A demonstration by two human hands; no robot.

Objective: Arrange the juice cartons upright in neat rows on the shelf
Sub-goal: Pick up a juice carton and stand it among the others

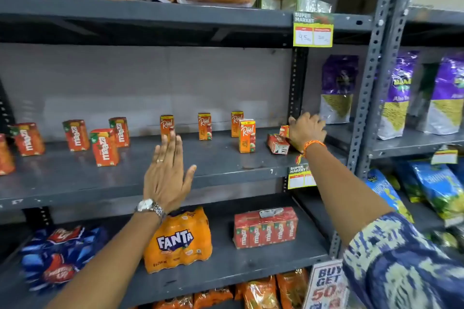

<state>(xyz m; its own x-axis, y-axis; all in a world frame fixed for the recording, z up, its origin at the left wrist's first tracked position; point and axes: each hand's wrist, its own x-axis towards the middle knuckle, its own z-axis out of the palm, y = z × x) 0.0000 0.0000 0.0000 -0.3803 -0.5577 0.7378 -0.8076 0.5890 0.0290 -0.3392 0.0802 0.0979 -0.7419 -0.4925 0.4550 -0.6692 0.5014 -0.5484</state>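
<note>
Reaching: right hand (306,130) grip closed on carton (284,131) near shelf (226,170) edge — left hand (167,173) spread.

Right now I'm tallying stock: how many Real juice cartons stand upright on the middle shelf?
4: three along the back, at left, middle and right, and one nearer the front. More cartons by the right hand are lying down or partly hidden, brand unclear.
</note>
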